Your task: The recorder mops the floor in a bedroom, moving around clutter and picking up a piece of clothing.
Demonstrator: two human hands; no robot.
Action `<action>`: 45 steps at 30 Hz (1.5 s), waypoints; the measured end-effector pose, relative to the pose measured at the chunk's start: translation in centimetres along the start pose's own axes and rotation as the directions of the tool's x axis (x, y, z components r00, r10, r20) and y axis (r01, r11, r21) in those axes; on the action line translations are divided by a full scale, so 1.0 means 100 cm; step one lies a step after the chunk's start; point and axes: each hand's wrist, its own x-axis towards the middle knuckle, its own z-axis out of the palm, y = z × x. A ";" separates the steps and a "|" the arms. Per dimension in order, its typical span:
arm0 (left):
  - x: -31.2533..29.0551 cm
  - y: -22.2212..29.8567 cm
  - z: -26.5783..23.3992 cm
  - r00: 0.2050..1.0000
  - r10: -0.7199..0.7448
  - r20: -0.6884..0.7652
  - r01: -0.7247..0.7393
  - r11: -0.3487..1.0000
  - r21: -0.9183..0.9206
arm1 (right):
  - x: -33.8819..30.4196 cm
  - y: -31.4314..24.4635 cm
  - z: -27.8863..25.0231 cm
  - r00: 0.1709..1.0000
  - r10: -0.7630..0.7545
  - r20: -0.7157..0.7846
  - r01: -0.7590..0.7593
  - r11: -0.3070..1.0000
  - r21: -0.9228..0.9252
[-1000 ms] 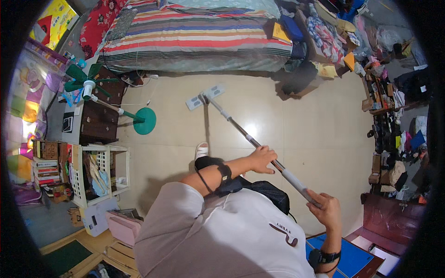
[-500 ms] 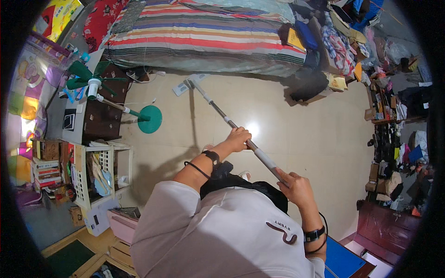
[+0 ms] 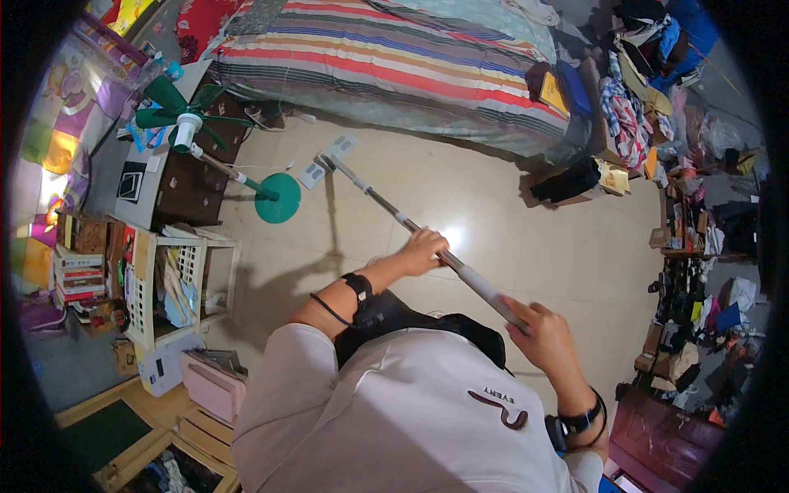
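I hold a flat mop by its long metal handle (image 3: 386,207). My left hand (image 3: 422,250) grips the handle at about its middle. My right hand (image 3: 543,332) grips the upper end, closer to my body. The mop's flat white head (image 3: 326,161) lies on the beige tiled floor (image 3: 493,205) just in front of the bed, beside the green fan's round base. I wear a white shirt, a dark band on the left wrist and a watch on the right wrist.
A bed with a striped cover (image 3: 394,57) runs along the far side. A green standing fan (image 3: 185,123) leans over a dark cabinet (image 3: 193,177) at left. A white shelf (image 3: 164,279) stands nearer. Clothes and boxes (image 3: 633,107) pile up at right.
The mop head has slid left across the floor, from the middle of the bed front toward the fan's base. Both hands moved left with the handle.
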 end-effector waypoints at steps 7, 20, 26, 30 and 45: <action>-0.031 -0.067 -0.023 0.898 -0.393 -0.199 0.426 0.889 0.166 | 0.042 -0.019 0.045 1.000 -0.004 -0.009 0.005 0.994 0.108; 0.004 0.049 0.019 0.968 0.048 0.246 0.002 0.979 -0.202 | -0.077 0.011 -0.068 0.955 0.294 -0.048 -0.286 0.950 0.127; 0.011 0.033 0.008 0.964 0.029 0.265 0.027 0.978 -0.207 | -0.064 0.002 -0.076 0.923 0.320 -0.216 -0.266 0.933 0.243; 0.003 0.015 -0.010 0.997 0.051 0.063 -0.036 0.976 -0.213 | -0.055 0.011 -0.074 0.817 0.263 -0.513 -0.019 0.902 0.432; -0.182 -0.125 -0.216 0.303 -0.783 -0.543 0.141 0.600 -0.787 | 0.008 0.055 -0.086 0.303 0.410 -0.860 0.109 0.882 0.459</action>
